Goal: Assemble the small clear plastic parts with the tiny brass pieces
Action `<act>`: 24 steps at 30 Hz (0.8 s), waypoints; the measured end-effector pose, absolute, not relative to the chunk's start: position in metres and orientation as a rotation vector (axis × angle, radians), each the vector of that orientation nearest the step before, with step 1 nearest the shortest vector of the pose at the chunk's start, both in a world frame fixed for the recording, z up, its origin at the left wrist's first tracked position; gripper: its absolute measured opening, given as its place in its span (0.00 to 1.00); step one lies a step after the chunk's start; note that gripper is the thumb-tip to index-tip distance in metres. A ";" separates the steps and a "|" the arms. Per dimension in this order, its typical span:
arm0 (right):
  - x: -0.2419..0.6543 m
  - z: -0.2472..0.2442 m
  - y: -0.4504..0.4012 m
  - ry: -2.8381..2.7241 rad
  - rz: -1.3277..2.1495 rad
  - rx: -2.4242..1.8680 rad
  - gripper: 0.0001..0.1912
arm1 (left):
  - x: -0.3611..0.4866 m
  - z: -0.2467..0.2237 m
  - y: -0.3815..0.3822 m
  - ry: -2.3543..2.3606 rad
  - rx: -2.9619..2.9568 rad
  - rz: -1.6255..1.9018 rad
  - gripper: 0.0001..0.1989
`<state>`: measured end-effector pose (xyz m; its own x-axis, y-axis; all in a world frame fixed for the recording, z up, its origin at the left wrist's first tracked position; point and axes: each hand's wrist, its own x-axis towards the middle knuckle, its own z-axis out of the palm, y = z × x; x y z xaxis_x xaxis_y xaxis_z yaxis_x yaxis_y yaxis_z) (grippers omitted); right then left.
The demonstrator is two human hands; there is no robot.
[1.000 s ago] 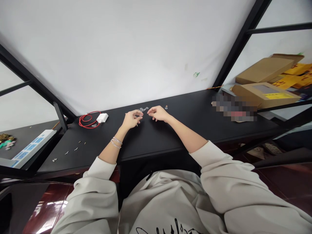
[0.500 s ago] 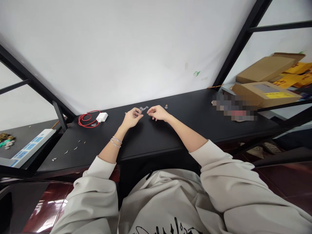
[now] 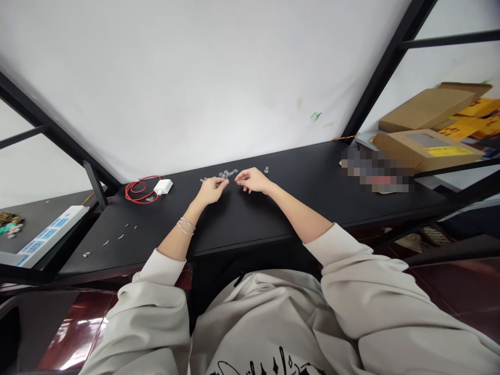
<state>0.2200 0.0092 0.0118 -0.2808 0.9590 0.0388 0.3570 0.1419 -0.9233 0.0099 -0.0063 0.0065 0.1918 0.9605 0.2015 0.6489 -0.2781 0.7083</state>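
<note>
Blue-and-white power strip (image 3: 50, 234) lies on a lower dark shelf at far left, just beside a small heap of green and gold trinkets (image 3: 11, 224). Across the black desk (image 3: 242, 229), pale slivers (image 3: 117, 235) are scattered near the left end, and a coiled red cable (image 3: 136, 191) runs to a white charger (image 3: 163, 186) at the far edge.

Little has changed in the past second: both hands sit almost where they were. The left hand (image 3: 211, 190), with silver bracelets (image 3: 186, 225) on its wrist, rests with its fingers drawn together at the near side of a cluster of small clear pieces (image 3: 227, 173). It may be pinching one, but the view is too small to tell. The right hand (image 3: 253, 180) lies half open and relaxed, its fingers curled, apparently holding nothing. Just beyond it sits a tiny round piece (image 3: 266, 169).

Farther right is a pixelated patch (image 3: 377, 172), then cardboard boxes (image 3: 425, 151) on a shelf. One box has a yellow label (image 3: 449, 151), and yellow printed sheets (image 3: 478, 117) lie behind, but no writing on them can be read.
</note>
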 end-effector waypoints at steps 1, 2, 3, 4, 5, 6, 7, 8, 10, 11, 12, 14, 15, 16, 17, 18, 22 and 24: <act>0.220 0.012 0.009 -1.744 1.132 -1.268 0.03 | 0.010 0.005 -0.006 1.489 1.966 0.842 0.14; 0.220 0.013 0.008 -1.745 1.134 -1.266 0.03 | 0.010 0.005 -0.006 1.477 1.931 0.827 0.14; 0.220 0.013 0.008 -1.747 1.135 -1.266 0.03 | 0.009 0.004 -0.005 1.470 1.904 0.827 0.13; 0.220 0.013 0.008 -1.749 1.136 -1.267 0.03 | 0.009 0.005 -0.006 1.470 1.887 0.833 0.13; 0.220 0.013 0.008 -1.751 1.136 -1.269 0.03 | 0.009 0.005 -0.006 1.477 1.883 0.840 0.12; 0.220 0.013 0.008 -1.752 1.137 -1.270 0.03 | 0.009 0.007 -0.007 1.490 1.888 0.845 0.12; 0.220 0.013 0.008 -1.753 1.137 -1.270 0.03 | 0.009 0.008 -0.008 1.503 1.905 0.854 0.12; 0.220 0.012 0.009 -1.754 1.136 -1.271 0.03 | 0.010 0.009 -0.009 1.508 1.925 0.871 0.12; 0.220 0.012 0.009 -1.755 1.135 -1.271 0.03 | 0.010 0.012 -0.011 1.492 1.942 0.916 0.12; 0.220 0.012 0.009 -1.755 1.136 -1.270 0.03 | 0.010 0.012 -0.011 1.476 1.935 0.930 0.12; 0.220 0.012 0.009 -1.755 1.136 -1.271 0.04 | 0.011 0.012 -0.011 1.458 1.920 0.936 0.12; 0.220 0.013 0.008 -1.756 1.139 -1.274 0.03 | 0.011 0.012 -0.011 1.423 1.887 0.937 0.11; 0.220 0.013 0.008 -1.757 1.140 -1.277 0.03 | 0.011 0.011 -0.011 1.407 1.871 0.939 0.10; 0.220 0.013 0.008 -1.758 1.140 -1.280 0.04 | 0.011 0.010 -0.011 1.394 1.857 0.942 0.09; 0.220 0.014 0.007 -1.758 1.139 -1.282 0.04 | 0.011 0.010 -0.010 1.384 1.846 0.945 0.08; 0.220 0.014 0.007 -1.760 1.137 -1.284 0.04 | 0.011 0.010 -0.010 1.375 1.836 0.945 0.08; 0.220 0.013 0.007 -1.768 1.134 -1.284 0.04 | 0.011 0.010 -0.011 1.353 1.809 0.929 0.08; 0.220 0.012 0.008 -1.770 1.136 -1.282 0.04 | 0.012 0.010 -0.012 1.364 1.817 0.922 0.09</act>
<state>0.2200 0.0077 0.0124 -0.2968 0.9546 0.0241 0.3755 0.1399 -0.9162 0.0119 -0.0118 0.0102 0.2011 0.9695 0.1398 0.4911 -0.2233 0.8420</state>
